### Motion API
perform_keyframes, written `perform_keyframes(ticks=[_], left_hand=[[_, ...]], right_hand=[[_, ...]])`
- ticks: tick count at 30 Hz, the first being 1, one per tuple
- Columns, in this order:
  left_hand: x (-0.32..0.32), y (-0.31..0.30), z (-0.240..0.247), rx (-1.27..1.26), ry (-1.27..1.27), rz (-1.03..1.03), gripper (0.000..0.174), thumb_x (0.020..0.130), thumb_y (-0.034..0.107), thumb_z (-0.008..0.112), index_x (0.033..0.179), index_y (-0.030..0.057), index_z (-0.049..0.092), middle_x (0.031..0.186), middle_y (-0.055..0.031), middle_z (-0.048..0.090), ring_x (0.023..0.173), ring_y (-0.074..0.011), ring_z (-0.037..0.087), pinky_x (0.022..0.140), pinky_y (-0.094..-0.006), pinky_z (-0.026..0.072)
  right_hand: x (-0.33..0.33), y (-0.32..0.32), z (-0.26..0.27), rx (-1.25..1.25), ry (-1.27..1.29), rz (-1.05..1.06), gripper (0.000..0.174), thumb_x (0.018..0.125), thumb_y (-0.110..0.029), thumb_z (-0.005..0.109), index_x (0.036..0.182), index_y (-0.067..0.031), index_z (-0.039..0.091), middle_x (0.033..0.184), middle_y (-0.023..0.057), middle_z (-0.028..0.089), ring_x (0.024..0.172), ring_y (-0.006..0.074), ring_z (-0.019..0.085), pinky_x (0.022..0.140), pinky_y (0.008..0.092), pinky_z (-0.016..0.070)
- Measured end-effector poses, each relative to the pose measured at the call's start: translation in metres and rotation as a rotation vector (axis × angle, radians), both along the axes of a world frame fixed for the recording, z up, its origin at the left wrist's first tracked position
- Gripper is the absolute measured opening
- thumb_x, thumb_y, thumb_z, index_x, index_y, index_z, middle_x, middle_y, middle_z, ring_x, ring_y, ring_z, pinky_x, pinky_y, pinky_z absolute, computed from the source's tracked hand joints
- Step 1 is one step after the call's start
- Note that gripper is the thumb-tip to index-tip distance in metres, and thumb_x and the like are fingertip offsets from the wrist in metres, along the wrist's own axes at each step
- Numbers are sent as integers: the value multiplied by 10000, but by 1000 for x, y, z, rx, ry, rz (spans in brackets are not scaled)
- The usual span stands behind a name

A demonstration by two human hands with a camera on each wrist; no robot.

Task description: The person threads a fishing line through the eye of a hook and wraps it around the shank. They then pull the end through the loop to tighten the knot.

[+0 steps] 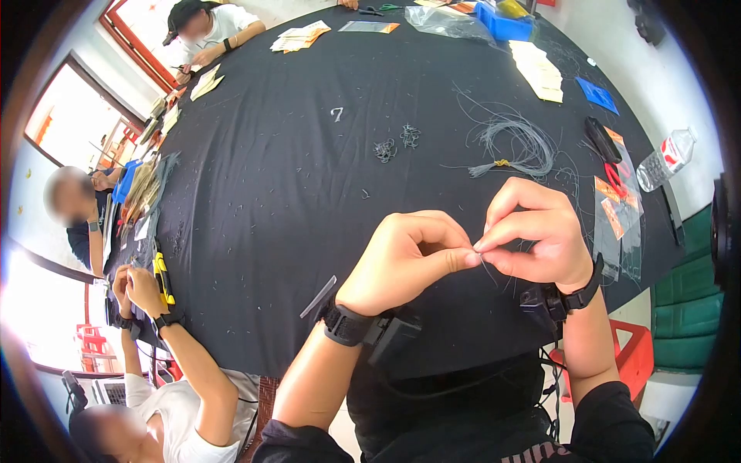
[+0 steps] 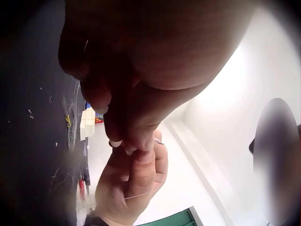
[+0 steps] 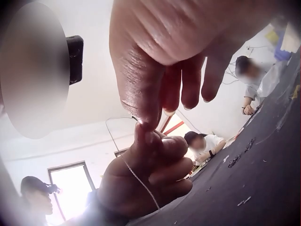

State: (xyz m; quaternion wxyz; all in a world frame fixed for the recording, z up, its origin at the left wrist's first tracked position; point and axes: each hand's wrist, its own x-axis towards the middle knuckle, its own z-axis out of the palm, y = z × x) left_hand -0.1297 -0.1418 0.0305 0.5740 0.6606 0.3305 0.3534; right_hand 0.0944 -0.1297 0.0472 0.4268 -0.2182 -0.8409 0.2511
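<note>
Fingertip to fingertip over the near part of the table, my left hand (image 1: 413, 258) and right hand (image 1: 536, 235) pinch a thin grey strand (image 3: 127, 166) between thumbs and forefingers. In the right wrist view the strand loops out from the pinch and runs down across the left hand. A short end hangs below the fingertips in the head view. The part between the fingertips is hidden. Beyond the right hand lies a coiled bundle of similar strands (image 1: 532, 139) with a yellow tie. Two small piles of knotted strand pieces (image 1: 384, 150) lie farther left.
A black cloth (image 1: 262, 193) covers the round table. At right are red-handled scissors (image 1: 615, 179), a black pouch (image 1: 600, 139), plastic packets (image 1: 629, 247) and a water bottle (image 1: 665, 160). A small clear strip (image 1: 317, 297) lies by the left wrist. Other people sit around the table.
</note>
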Motion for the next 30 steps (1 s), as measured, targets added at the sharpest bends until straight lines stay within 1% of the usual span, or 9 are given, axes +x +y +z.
perform_keyframes(ticks=[4, 9, 13, 21, 24, 30], left_hand=[[-2, 1, 1, -122, -45, -58, 137, 847, 81, 764, 843, -47, 715, 904, -85, 681, 809, -124, 628, 718, -253, 488], [-4, 2, -1, -236, -105, -131, 153, 855, 100, 761, 838, -44, 714, 912, -88, 686, 825, -129, 625, 737, -258, 487], [-5, 2, -2, -302, -138, -142, 160, 873, 118, 751, 842, -35, 713, 912, -75, 685, 823, -120, 614, 734, -255, 483], [-3, 1, 2, -352, -183, -147, 163, 885, 131, 746, 837, -20, 709, 908, -57, 674, 810, -103, 596, 732, -246, 475], [-2, 1, 2, -369, -206, -150, 160, 893, 131, 740, 844, -17, 709, 913, -56, 669, 819, -103, 594, 737, -245, 472], [-3, 0, 0, -353, -230, -158, 159, 900, 131, 732, 866, -23, 711, 920, -62, 669, 834, -112, 602, 754, -253, 475]], right_hand=[[-2, 1, -1, -8, 27, 52, 185, 688, 35, 787, 846, -47, 737, 811, 46, 597, 695, 177, 602, 595, 278, 462], [-3, 0, -4, -19, 41, 87, 164, 719, 20, 784, 861, -42, 732, 803, 49, 611, 677, 176, 610, 577, 275, 465], [-5, -2, -4, -33, 65, 74, 181, 705, 35, 769, 865, -40, 727, 798, 60, 626, 679, 182, 616, 585, 277, 474], [-7, -4, -4, -4, 54, 23, 181, 659, 40, 743, 811, -46, 697, 784, 72, 620, 681, 203, 615, 597, 292, 480], [-8, -4, -5, -26, 62, 9, 178, 660, 26, 741, 816, -47, 699, 777, 73, 621, 688, 207, 618, 609, 294, 482], [-3, -1, -3, -125, 78, 79, 147, 709, -28, 748, 852, -23, 718, 787, 78, 644, 703, 204, 629, 633, 303, 489]])
